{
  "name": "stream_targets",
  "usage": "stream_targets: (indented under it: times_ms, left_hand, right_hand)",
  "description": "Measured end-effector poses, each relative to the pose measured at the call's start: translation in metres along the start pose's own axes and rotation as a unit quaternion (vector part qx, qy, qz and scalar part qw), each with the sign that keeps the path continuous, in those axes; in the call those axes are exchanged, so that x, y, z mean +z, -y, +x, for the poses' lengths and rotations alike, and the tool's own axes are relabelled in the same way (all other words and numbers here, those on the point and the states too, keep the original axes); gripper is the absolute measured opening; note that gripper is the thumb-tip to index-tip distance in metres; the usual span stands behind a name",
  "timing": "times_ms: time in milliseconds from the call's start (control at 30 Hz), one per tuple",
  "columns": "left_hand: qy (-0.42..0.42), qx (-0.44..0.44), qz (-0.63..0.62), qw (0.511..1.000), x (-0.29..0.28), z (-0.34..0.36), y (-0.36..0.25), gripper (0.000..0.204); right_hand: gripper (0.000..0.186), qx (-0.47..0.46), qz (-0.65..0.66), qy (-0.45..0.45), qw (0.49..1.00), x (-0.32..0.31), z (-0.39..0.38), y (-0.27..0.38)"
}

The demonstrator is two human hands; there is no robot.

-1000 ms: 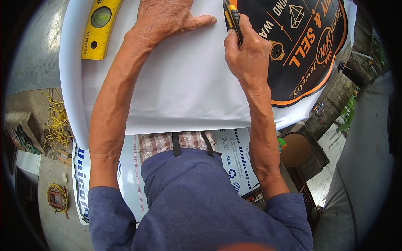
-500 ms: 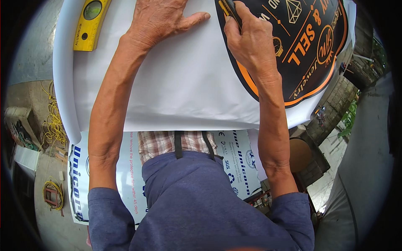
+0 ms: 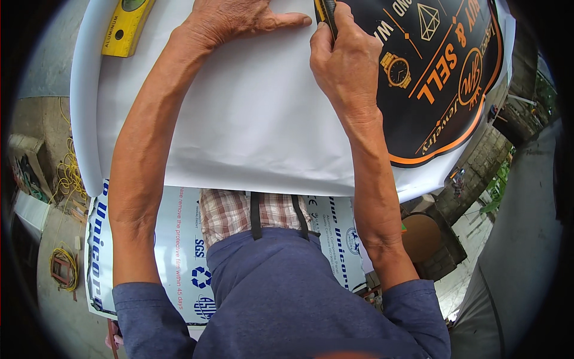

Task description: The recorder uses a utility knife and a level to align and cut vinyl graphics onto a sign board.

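A large white sheet (image 3: 239, 125) lies in front of me, with a black and orange printed design (image 3: 430, 90) on its right part. My left hand (image 3: 236, 21) rests spread on the blank part, its thumb stretched toward the print; the fingertips run out of view at the top. Gripped in my right hand (image 3: 347, 60) is a black and yellow utility knife (image 3: 326, 11), held at the left border of the print. The knife's tip is cut off by the picture's upper edge. A yellow spirit level (image 3: 127, 30) lies on the sheet, left of my left hand.
The sheet's left side curls up into a roll (image 3: 86, 102). Under its near edge is a panel with blue-printed protective film (image 3: 179, 239), close to my body. Yellow cord (image 3: 69, 167) lies on the floor at left; a round brown top (image 3: 421, 237) stands at right.
My right hand and the knife have shifted left against the print, uncovering the printed watch. My left hand stays spread on the sheet. The whole view has turned slightly.
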State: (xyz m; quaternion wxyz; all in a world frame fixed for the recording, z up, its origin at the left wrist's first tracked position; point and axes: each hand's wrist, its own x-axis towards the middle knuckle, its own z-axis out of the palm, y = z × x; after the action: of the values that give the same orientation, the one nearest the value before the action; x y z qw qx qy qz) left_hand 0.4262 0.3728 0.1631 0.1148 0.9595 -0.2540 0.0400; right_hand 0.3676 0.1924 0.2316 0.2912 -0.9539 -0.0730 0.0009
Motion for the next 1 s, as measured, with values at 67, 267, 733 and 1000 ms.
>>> stream_targets:
  times_ms: [67,267,733,1000]
  left_hand:
    - [-0.001,-0.008,-0.005,1.000,-0.001,0.000,-0.002,0.094]
    - [-0.006,0.004,-0.026,1.000,0.002,0.000,-0.002,0.094]
    - [-0.007,-0.002,-0.035,0.999,0.002,0.001,-0.002,0.093]
    - [-0.017,0.000,-0.017,1.000,0.004,0.000,-0.002,0.094]
  right_hand:
    - [0.018,0.000,0.007,-0.001,1.000,0.000,-0.002,-0.002]
    - [0.010,0.015,0.003,0.025,1.000,0.003,-0.008,-0.009]
    - [0.010,0.047,0.002,0.045,0.998,0.000,-0.003,-0.004]
    - [0.009,0.054,-0.018,0.058,0.997,-0.003,-0.003,0.001]
